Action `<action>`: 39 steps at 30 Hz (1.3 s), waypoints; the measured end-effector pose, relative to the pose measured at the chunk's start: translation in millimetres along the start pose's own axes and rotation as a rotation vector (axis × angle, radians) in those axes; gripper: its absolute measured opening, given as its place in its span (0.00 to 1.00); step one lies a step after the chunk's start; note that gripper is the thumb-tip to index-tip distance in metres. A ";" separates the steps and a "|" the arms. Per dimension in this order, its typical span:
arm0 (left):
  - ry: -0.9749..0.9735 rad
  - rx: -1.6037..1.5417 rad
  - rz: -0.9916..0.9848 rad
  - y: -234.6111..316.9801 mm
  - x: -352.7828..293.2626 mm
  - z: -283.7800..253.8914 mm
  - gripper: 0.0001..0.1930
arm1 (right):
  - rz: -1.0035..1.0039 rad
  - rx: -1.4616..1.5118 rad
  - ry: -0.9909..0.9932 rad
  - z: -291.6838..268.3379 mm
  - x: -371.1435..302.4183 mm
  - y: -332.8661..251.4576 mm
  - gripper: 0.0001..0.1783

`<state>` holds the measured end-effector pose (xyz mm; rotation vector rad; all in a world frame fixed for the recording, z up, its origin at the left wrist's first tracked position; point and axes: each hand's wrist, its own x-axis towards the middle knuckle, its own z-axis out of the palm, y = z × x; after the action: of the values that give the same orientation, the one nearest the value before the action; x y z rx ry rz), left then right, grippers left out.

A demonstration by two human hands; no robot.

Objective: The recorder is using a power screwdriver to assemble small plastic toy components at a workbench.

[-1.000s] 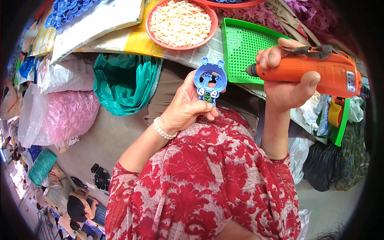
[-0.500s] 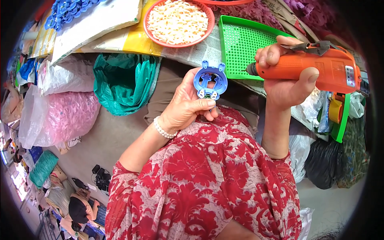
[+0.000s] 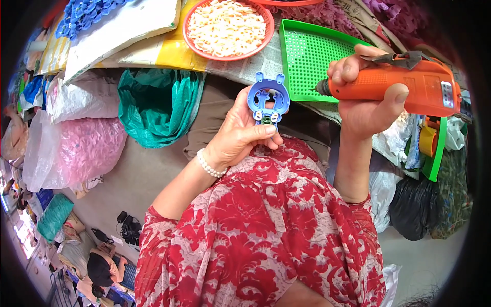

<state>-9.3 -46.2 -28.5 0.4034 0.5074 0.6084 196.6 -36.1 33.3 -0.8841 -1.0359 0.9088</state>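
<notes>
My left hand (image 3: 245,128) grips a small blue plastic toy shell (image 3: 252,102) by its lower end, thumb across the front. The shell has a round, hollow head with two little ears on top; small white and green parts show lower down, near my thumb. My right hand (image 3: 360,97) is wrapped round an orange power screwdriver (image 3: 396,82). Its dark tip points left, above the edge of a green perforated tray (image 3: 319,53), apart from the shell.
A red basket (image 3: 188,43) of small pale parts stands at the back, with blue pieces (image 3: 92,15) further left. An open teal sack (image 3: 153,110) and a bag of pink pieces (image 3: 84,148) are to the left. A black bag (image 3: 417,207) lies right. Another person (image 3: 105,268) sits lower left.
The blue shell has tilted slightly in my left hand, its ears dipping a little toward me. My right hand and the screwdriver have barely moved.
</notes>
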 end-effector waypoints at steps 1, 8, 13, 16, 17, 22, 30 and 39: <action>-0.012 -0.003 0.005 0.6 1.1 -0.3 0.34 | -0.004 0.007 -0.011 -1.4 2.5 -0.6 0.42; -0.097 -0.169 0.016 14.7 3.0 -1.7 0.22 | -0.014 -0.178 0.085 4.1 20.4 0.3 0.40; -0.251 -0.167 0.094 40.8 5.6 16.5 0.27 | -0.098 -0.401 -0.041 -1.0 45.4 -16.8 0.25; -0.290 -0.187 0.112 52.8 2.5 23.6 0.29 | -0.084 -0.438 -0.004 -1.9 57.7 -17.7 0.23; -0.302 -0.178 0.114 56.3 3.9 24.3 0.30 | -0.087 -0.421 0.003 0.0 61.2 -20.6 0.21; -0.249 -0.062 0.163 69.9 10.6 25.9 0.31 | -0.107 -0.407 0.034 -9.7 83.5 -15.9 0.19; -0.156 0.021 0.251 80.7 26.5 28.2 0.32 | -0.091 -0.402 0.080 -23.5 100.7 -8.2 0.19; -0.195 0.000 0.265 93.6 49.9 42.2 0.29 | -0.177 -0.464 0.163 -27.7 100.5 -4.6 0.13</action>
<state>8.7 46.6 35.5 0.5294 0.2687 0.8148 248.4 50.0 61.5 -1.2072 -1.1820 0.4417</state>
